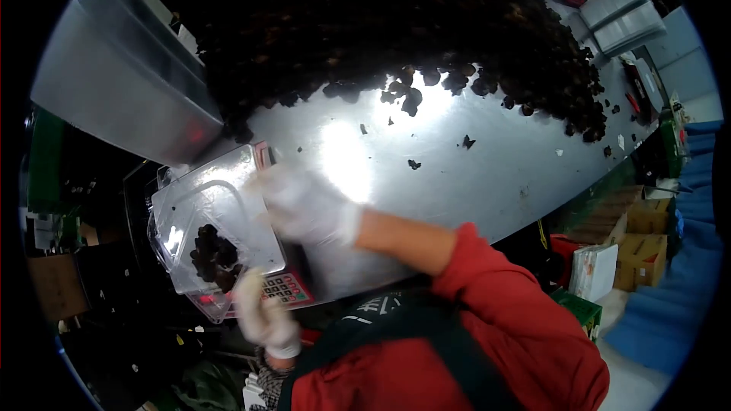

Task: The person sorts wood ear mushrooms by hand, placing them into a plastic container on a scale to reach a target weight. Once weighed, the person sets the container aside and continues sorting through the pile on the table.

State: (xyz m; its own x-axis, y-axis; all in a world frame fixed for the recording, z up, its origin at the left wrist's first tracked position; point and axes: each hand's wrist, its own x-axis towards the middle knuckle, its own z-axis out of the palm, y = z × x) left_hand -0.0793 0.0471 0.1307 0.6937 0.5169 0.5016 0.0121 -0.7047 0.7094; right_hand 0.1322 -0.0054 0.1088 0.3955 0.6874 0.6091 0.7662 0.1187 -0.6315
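Observation:
My left hand (266, 316), in a white glove, is closed at the near right edge of a clear plastic bag (227, 222), and its fingers seem to pinch that edge. Dark brown, mushroom-like pieces (213, 255) lie inside the bag. Bag and pieces rest on the metal plate of a weighing scale (169, 202), whose keypad (280, 288) shows beside my left hand. Over the plate's far right edge is my right hand (301, 202), also gloved in white. Motion smears its fingers, so I cannot make out whether they hold anything.
A large heap of dark pieces (381, 23) covers the far part of the metal table (449, 183). Stacks of clear plastic bags (126, 76) stand at the left, with a further stack (624, 15) at the far right. Cardboard boxes (641, 260) sit beyond the table's right edge.

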